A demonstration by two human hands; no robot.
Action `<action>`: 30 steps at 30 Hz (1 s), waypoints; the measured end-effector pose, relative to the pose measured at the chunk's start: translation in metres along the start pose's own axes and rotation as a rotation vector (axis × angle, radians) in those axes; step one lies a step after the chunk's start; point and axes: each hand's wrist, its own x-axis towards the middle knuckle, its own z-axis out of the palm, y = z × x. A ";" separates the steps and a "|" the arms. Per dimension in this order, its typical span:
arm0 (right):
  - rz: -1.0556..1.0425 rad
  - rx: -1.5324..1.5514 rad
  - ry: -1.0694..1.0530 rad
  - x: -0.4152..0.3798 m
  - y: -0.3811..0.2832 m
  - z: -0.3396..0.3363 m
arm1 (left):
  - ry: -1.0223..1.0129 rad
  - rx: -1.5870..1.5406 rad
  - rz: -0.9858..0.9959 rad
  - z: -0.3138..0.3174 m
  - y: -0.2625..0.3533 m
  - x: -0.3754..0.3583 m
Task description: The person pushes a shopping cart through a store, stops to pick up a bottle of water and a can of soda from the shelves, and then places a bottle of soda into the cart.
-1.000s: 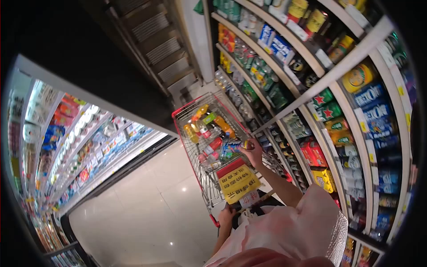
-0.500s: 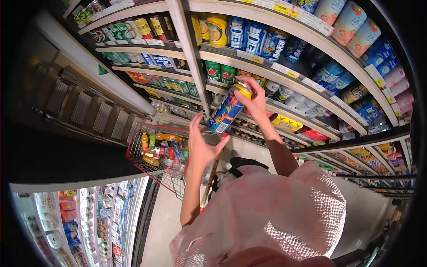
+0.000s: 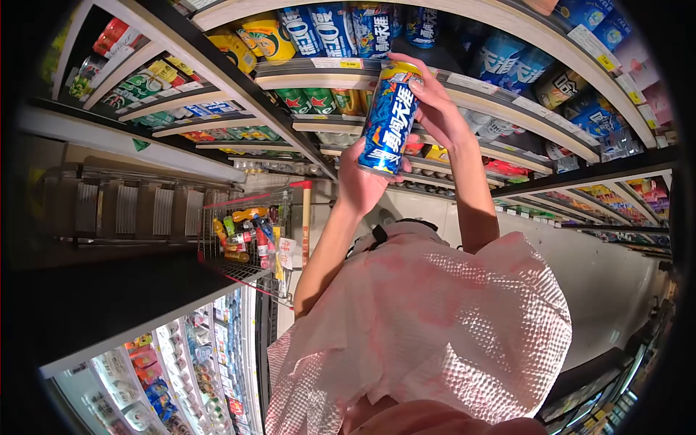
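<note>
A tall blue beer can [image 3: 392,119] with large white lettering and a yellow top is held between my two hands, slightly tilted. My right hand [image 3: 439,106] grips its upper right side, fingers near the top. Around the base, my left hand [image 3: 362,176] supports the can from below and the left, with fingertips showing past its right edge. Similar blue cans [image 3: 371,32] stand on the shelf just behind it, beside yellow cans [image 3: 267,38]. Green cans [image 3: 319,101] with a red star sit one shelf lower.
A shopping cart [image 3: 230,270] holding several bottles stands to the left. Shelf edges [image 3: 500,90] with price tags curve across the front and right. A refrigerated display [image 3: 174,362] is at lower left. Stair-like steps [image 3: 130,210] lie further left, and pale floor [image 3: 580,290] shows at right.
My left hand has closed in from beside the can to hold its base. The can has turned so its white lettering shows. The view has swung, with the cart appearing lower and turned.
</note>
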 end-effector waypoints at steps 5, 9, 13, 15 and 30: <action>-0.178 -0.114 0.062 0.004 -0.027 -0.017 | -0.139 0.045 -0.054 0.015 0.000 0.031; -0.567 -0.288 0.196 -0.014 -0.062 -0.012 | 0.137 0.590 0.363 0.006 -0.001 0.046; -0.883 -0.562 0.228 -0.004 -0.064 -0.029 | 0.294 0.990 0.698 -0.005 0.011 0.064; -0.938 -0.594 0.216 0.005 -0.059 -0.033 | 0.369 1.177 0.833 -0.001 0.019 0.073; -0.756 -0.469 0.343 0.056 -0.020 -0.055 | 0.848 1.515 1.191 0.011 0.044 0.164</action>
